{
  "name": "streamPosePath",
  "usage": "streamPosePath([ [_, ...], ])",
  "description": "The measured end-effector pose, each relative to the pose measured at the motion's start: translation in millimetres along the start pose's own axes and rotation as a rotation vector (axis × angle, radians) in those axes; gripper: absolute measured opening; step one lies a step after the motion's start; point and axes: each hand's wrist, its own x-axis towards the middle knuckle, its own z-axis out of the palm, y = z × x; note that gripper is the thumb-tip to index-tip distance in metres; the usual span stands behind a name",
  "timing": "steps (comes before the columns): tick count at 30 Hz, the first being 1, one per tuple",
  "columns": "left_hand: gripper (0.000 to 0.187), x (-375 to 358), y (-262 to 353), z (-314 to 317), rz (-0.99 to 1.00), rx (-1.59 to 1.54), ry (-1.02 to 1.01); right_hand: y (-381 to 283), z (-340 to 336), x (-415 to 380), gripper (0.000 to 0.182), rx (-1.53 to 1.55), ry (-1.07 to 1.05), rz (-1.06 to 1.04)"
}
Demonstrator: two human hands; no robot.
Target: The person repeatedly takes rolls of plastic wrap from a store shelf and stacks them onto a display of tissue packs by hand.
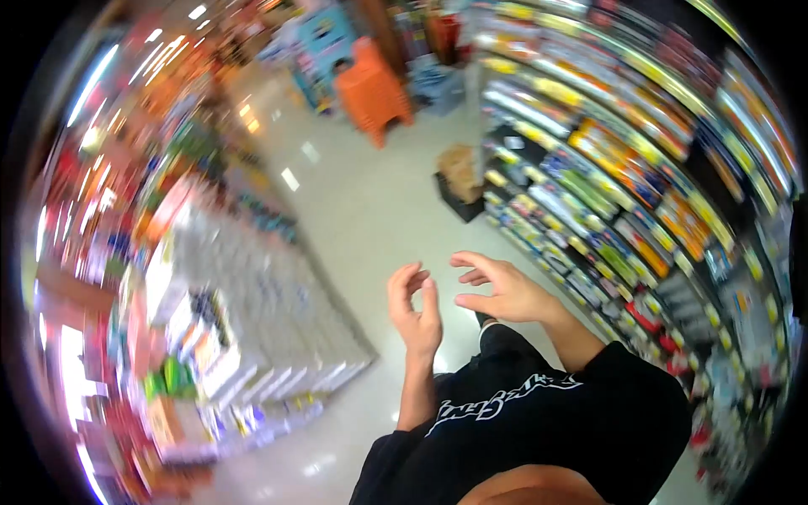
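Observation:
In the head view my left hand (pixel 414 310) is raised in front of my body, its fingers curved and apart from the thumb. Facing it from the right is my right hand (pixel 498 289), also with fingers and thumb apart. A gap lies between the two hands, and neither one holds or touches anything. Below them are my black T-shirt (pixel 539 421) with white lettering and part of one shoe. Shiny pale floor tiles (pixel 370 210) show beyond the fingers.
Shelves (pixel 589 168) packed with small goods run along the right. A stack of white packages (pixel 261 286) stands to the left. Ahead are stacked orange stools (pixel 374 88) and, by the shelf end, a dark box (pixel 459 198) with brown contents. The edges of the view are blurred.

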Motion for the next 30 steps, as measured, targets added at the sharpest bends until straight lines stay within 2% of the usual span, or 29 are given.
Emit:
streamPosePath([
  [2, 0.027, -5.7, 2.0, -34.6, 0.011, 0.061, 0.108, -1.9, 31.0, 25.2, 0.067, -0.007, -0.152, -0.044],
  [6, 0.027, -24.6, -1.1, -101.1, -0.044, 0.146, 0.282, -24.1, 100.8, 70.2, 0.066, -0.076, -0.327, -0.074],
  [9, 0.026, -35.9, -7.7, -152.1, -0.105, 0.136, 0.418, -31.7, 157.0, 98.5, 0.065, -0.059, -0.478, -0.223],
  [14, 0.027, -37.9, -29.0, -245.0, -0.165, 0.245, 0.524, -41.2, 252.9, 148.2, 0.067, -0.011, -0.688, -0.232],
  [18, 0.028, -23.0, -33.2, -325.1, -0.231, 0.338, 0.526, -53.8, 328.9, 189.4, 0.068, 0.025, -0.732, -0.301],
  [24, 0.032, 5.4, -26.3, -436.4, -0.251, 0.511, 0.463, -76.2, 425.1, 235.3, 0.071, 0.075, -0.749, -0.215],
  [26, 0.034, 9.7, -28.1, -461.0, -0.267, 0.556, 0.459, -78.8, 450.2, 248.2, 0.071, 0.052, -0.767, -0.297],
  [30, 0.040, 10.5, -31.8, -494.6, -0.342, 0.494, 0.510, -99.0, 481.4, 264.0, 0.072, 0.021, -0.774, -0.305],
])
